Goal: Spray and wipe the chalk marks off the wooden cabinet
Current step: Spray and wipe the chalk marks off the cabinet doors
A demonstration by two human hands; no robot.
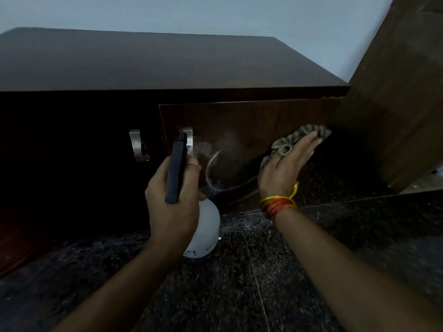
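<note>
Head view, left hand (pixel 175 207) gripping spray bottle (pixel 203 226), nozzle toward chalk marks (pixel 213 173)

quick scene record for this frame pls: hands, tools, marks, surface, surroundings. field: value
left hand: left hand grips spray bottle, black nozzle aimed at the door
right hand: right hand presses cloth flat against the door, fingers straight
marks: white chalk marks on the door, between the two hands; faint mist near the nozzle
surface: dark wooden cabinet door
handles: two metal handles
wrist: orange and yellow threads on right wrist
floor: dark speckled floor
</note>
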